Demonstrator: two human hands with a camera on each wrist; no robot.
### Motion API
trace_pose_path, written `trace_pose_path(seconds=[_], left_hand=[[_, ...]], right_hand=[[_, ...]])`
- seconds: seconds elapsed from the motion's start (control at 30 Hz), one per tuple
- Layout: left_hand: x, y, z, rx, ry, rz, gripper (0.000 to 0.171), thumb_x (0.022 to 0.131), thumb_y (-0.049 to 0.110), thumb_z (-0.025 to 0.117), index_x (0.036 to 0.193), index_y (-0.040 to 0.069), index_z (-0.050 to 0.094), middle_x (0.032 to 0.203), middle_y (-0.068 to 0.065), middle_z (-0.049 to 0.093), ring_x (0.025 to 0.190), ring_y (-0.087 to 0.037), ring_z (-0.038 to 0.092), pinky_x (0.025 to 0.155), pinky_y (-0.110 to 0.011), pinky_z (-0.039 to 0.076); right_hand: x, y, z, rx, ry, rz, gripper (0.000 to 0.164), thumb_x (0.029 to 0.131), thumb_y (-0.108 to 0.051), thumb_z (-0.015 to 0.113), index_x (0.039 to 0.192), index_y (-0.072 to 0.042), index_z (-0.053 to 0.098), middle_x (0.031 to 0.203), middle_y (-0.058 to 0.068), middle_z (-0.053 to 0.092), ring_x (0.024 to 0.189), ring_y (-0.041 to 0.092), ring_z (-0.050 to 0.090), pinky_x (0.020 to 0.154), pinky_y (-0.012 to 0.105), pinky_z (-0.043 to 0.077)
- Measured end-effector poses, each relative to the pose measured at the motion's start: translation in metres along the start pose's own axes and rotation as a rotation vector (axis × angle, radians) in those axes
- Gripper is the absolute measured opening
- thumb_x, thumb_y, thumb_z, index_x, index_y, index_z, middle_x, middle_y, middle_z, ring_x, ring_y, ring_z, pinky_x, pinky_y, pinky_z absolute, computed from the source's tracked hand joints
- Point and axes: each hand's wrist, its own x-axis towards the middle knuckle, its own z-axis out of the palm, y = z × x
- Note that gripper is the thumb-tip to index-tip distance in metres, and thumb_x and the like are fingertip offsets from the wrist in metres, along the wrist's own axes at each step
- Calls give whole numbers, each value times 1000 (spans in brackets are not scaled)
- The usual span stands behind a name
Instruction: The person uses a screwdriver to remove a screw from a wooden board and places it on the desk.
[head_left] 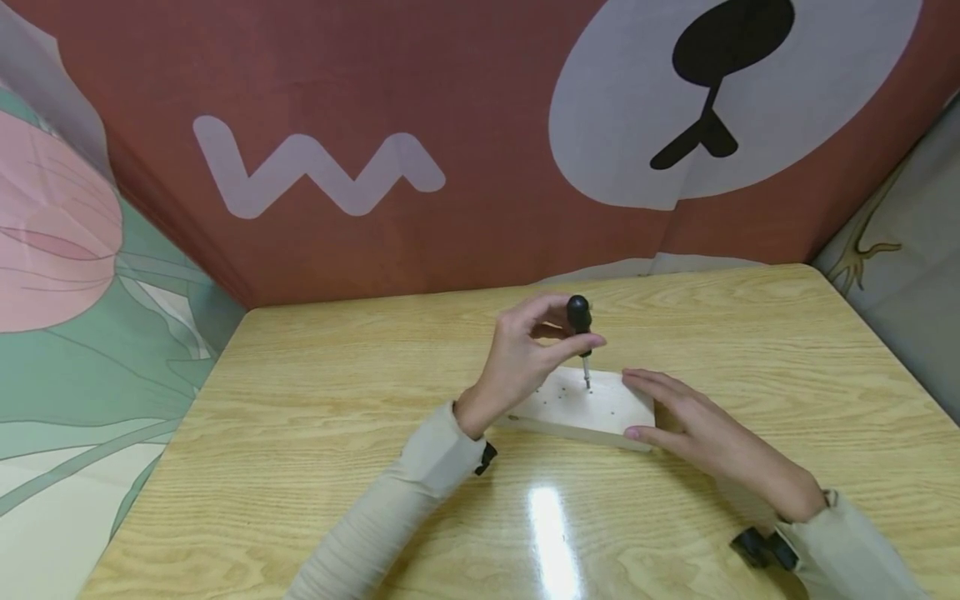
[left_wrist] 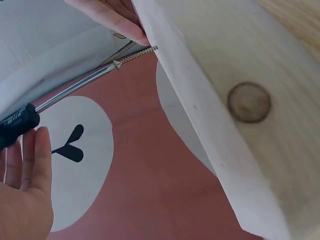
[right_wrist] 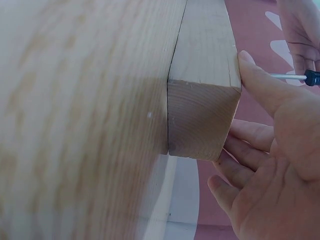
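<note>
My left hand (head_left: 516,354) holds the black handle of a screwdriver (head_left: 579,315) between thumb and fingers. Its metal shaft points down, nearly upright, at a pale wooden block (head_left: 581,414) lying on the table. In the left wrist view a threaded screw (left_wrist: 135,56) sits at the driver's tip, and its point meets the block's face. Small dark holes dot that face. At the block's right end, my right hand (head_left: 693,425) grips it, thumb at the near edge and fingers at the far edge. The right wrist view shows the block's end grain (right_wrist: 200,120) beside the fingers.
The wood-grain table (head_left: 315,467) extends on all sides of the block. Behind it hangs a reddish-brown printed cloth (head_left: 480,242); other printed cloths hang left and right. Dark camera mounts (head_left: 761,548) sit at the wrists.
</note>
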Motion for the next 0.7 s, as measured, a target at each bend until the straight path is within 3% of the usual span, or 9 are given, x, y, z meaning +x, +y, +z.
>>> trace_pose_path(seconds=[0.2,0.7], left_hand=[[1,0,1,40,12,18,32,78,4,83,105,-1,67,90,-14,73,76,-13,70,69,-23,61],[1,2,-1,32,57,14,28,79,4,82,102,-1,66,85,-14,72,73,-14,69,68,-24,60]], right_hand=[[0,1,0,-14,15,-24,68,94,-37,68,145,1,46,149,24,45,136,48,42,103,68,40],[1,1,0,-23,12,-23,69,93,-37,69,144,3,47,149,26,45,135,50,42,102,69,40]])
